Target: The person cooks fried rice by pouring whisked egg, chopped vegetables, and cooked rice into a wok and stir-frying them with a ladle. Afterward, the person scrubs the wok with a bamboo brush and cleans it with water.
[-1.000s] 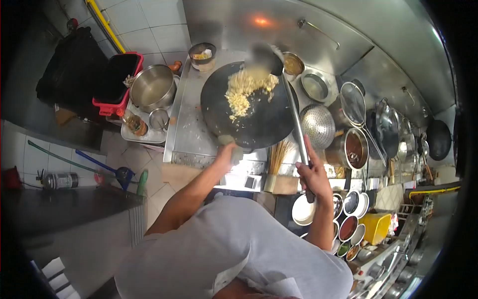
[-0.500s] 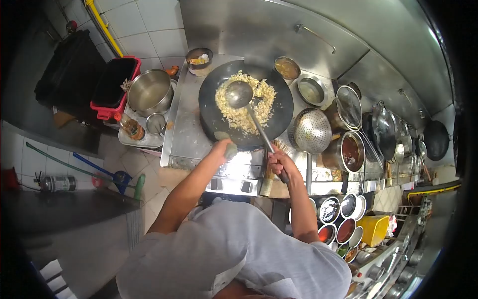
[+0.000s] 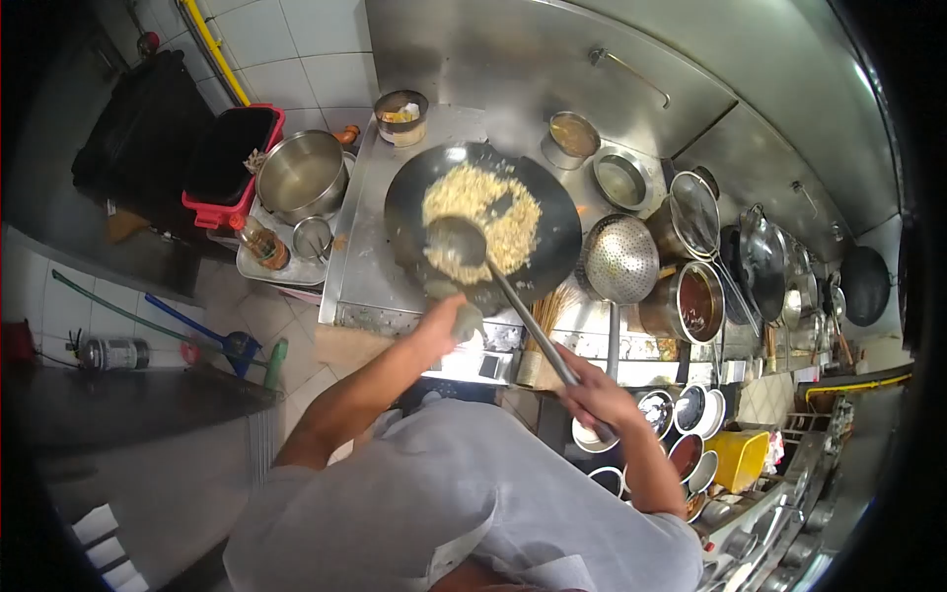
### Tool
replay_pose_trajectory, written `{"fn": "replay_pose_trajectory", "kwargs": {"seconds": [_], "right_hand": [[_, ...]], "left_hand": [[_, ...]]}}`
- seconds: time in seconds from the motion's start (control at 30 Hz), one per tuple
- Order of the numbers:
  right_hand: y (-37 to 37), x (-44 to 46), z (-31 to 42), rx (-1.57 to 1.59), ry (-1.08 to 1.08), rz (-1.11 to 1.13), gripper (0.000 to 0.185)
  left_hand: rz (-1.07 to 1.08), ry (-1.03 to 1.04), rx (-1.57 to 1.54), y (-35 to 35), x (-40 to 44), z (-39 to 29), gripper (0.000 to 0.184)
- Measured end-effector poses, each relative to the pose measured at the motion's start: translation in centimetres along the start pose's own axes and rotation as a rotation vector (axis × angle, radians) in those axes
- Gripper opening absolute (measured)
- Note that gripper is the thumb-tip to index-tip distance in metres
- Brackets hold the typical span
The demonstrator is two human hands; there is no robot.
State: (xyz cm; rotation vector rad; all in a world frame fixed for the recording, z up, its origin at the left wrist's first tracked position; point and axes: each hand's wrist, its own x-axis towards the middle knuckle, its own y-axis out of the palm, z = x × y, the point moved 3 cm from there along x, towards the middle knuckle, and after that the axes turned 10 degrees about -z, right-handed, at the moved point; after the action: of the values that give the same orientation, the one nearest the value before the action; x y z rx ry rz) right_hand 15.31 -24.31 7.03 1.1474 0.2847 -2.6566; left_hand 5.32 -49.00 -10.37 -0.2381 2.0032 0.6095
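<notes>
A dark wok (image 3: 560,219) holds a layer of yellow, rice-like food (image 3: 515,232). My left hand (image 3: 442,326) is closed on the wok's near edge through a grey-green cloth (image 3: 469,324); the exact spot it grips is hidden. The steel ladle (image 3: 538,335) slants across from lower right, its round bowl (image 3: 456,240) over the near left part of the food, slightly blurred. Around the far end of its long handle, my right hand (image 3: 597,393) is wrapped, in front of the stove edge.
Right of the wok sit a perforated strainer (image 3: 619,259), a pot of red sauce (image 3: 693,304) and a steel bowl (image 3: 621,180). A bamboo brush (image 3: 552,316) stands near the wok. Left are a large steel pot (image 3: 301,178) and a bottle (image 3: 261,244). Seasoning bowls (image 3: 688,454) line the lower right.
My right hand has pulled back toward me and to the right, drawing the ladle bowl to the near left of the food. The wok has shifted toward me, and my left hand is slightly lower.
</notes>
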Motion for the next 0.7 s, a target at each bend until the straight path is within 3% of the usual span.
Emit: {"fn": "replay_pose_trajectory", "kwargs": {"seconds": [0.03,0.13,0.23,0.3,0.37,0.43,0.5,0.57,0.63,0.67,0.7], "right_hand": [[-1.4,-2.4,0.9,-0.122,0.065,0.004,0.073],[-3.9,-2.3,1.6,-0.382,0.002,-0.044,0.075],[-3.8,6.4,-1.7,-0.813,-0.537,-0.405,0.081],[-2.7,8.9,-1.9,-0.895,-0.459,-0.504,0.083],[-1.9,6.2,-0.1,-0.899,-0.399,-0.495,0.086],[-1.8,3.9,0.2,-0.782,-0.527,-0.436,0.085],[-1.3,2.0,-0.2,-0.644,-0.401,-0.333,0.081],[-1.4,-0.2,0.3,-0.592,-0.283,-0.245,0.077],[-1.8,-2.9,2.7,-0.619,-0.046,-0.150,0.076],[-3.4,-1.7,0.4,-0.725,-0.369,-0.181,0.076],[-3.8,-1.3,1.2,-0.765,-0.307,-0.155,0.077]], "left_hand": [[-0.015,-0.089,0.017,0.9,-4.3,-0.6,0.013],[-0.065,-0.170,-0.063,0.9,-4.0,0.9,0.011],[0.144,-0.034,-0.117,-0.1,5.0,4.0,0.011],[0.119,0.132,-0.013,-2.2,7.6,6.8,0.013],[-0.033,0.129,0.017,-2.4,-1.2,7.7,0.012],[-0.043,0.113,0.102,-1.9,-2.6,5.5,0.011],[0.070,0.054,-0.055,-2.3,-0.1,3.8,0.012],[0.245,0.717,0.445,-2.9,2.6,2.6,0.010],[-0.024,-0.044,0.063,0.9,-3.1,0.1,0.011],[0.044,-0.091,0.045,1.3,-4.3,-0.4,0.013],[0.040,-0.095,0.051,1.2,-3.2,-0.5,0.013]]}}
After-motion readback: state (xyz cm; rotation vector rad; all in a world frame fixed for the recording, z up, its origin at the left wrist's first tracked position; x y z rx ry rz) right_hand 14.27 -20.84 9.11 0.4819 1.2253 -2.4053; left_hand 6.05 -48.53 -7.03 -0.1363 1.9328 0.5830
